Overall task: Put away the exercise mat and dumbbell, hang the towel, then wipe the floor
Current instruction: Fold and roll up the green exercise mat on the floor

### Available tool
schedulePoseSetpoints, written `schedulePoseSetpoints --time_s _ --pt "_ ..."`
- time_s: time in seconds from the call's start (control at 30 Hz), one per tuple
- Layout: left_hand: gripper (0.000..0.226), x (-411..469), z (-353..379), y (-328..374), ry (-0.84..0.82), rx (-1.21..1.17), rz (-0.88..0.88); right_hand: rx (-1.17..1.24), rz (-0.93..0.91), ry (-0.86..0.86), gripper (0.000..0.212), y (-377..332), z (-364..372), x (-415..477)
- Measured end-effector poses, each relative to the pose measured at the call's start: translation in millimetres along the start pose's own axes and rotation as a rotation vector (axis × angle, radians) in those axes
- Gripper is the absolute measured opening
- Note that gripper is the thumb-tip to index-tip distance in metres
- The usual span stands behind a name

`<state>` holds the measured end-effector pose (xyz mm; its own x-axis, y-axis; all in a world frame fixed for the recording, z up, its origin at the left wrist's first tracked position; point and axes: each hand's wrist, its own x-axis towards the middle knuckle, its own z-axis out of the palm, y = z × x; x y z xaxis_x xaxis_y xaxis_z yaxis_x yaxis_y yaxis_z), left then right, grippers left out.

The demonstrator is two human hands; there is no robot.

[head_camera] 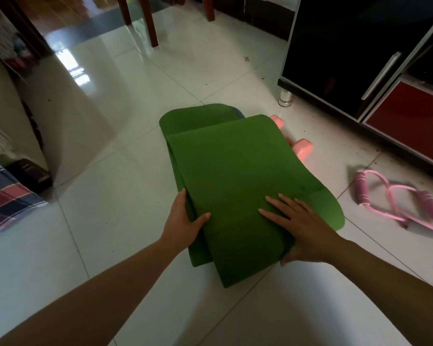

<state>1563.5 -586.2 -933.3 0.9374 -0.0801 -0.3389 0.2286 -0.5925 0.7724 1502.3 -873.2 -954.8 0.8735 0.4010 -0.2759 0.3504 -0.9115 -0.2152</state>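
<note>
A glossy white tiled floor fills the room, speckled with dirt towards the right. Nearest, both arms reach down to the green exercise mat, which lies on the floor in loose, uneven folds. The left hand pinches the mat's left edge, thumb on top and fingers along the side. The right hand lies flat on the top layer with fingers straight and spread, thumb hooked at the near fold.

At the left edge lies a checked cloth; whether it is the towel I cannot tell. To the right of the mat a pink resistance band lies on the tiles. Just beyond the mat's far right corner the pink dumbbell shows, partly hidden behind it. Farther off stand a black cabinet on the right and wooden chair legs at the back.

The mat step seems to be in hand, the folds not yet squared. The next move likely calls for pressing the layers even, then gripping both sides firmly so they do not spring apart when lifted.
</note>
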Motion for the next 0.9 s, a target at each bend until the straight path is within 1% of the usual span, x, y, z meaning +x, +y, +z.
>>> schedulePoseSetpoints --time_s 0.1,0.23,0.4,0.5,0.57,0.63,0.67,0.7,0.73,0.77,0.8,0.83,0.9 --pt "0.087 -9.7 2.5 -6.0 0.0 0.0 -0.006 -0.014 -0.007 0.026 0.124 0.9 5.0 -0.5" --pt "0.082 -22.9 5.7 0.9 -0.004 -0.112 -0.101 -0.024 -0.003 0.069 0.121 0.7 0.6 2.0" --pt "0.082 -16.6 -1.4 10.3 0.114 -0.093 -0.005 -0.023 0.026 0.11 0.126 -1.4 -10.7 11.6" --pt "0.085 -8.3 -11.0 14.0 0.095 -0.08 0.004 -0.022 0.028 0.111 0.126 -4.3 -17.3 18.3" --pt "0.086 -1.7 -14.0 10.0 0.045 0.028 -0.019 -0.02 0.013 0.079 0.123 -6.0 -17.3 21.9" --pt "0.086 -1.7 -10.9 7.3 0.055 0.248 0.03 -0.017 0.01 0.039 0.12 -6.2 -13.9 22.8" --pt "0.084 -5.6 -6.5 9.2 0.087 0.365 0.111 -0.005 0.013 0.039 0.12 -5.3 -12.6 22.2" --pt "0.079 -11.4 -0.8 12.3 0.114 0.47 0.23 0.009 0.017 0.049 0.12 -4.1 -11.6 21.2" --pt "0.073 -16.9 5.8 15.7 0.101 0.557 0.363 0.018 0.02 0.059 0.12 -3.0 -11.0 19.7" --pt "0.069 -22.5 12.5 19.5 0.042 0.646 0.472 0.017 0.02 0.065 0.12 -2.3 -10.3 18.2" --pt "0.067 -28.1 20.1 22.8 -0.034 0.727 0.53 0.012 0.018 0.072 0.12 -2.0 -10.0 17.1" --pt "0.07 -31.9 27.8 22.4 -0.113 0.805 0.534 0.009 0.015 0.077 0.12 -2.1 -9.5 16.1" --pt "0.087 -33.7 39.5 17.6 -0.208 0.919 0.47 0.022 0.017 0.094 0.119 -2.0 -7.2 13.1"
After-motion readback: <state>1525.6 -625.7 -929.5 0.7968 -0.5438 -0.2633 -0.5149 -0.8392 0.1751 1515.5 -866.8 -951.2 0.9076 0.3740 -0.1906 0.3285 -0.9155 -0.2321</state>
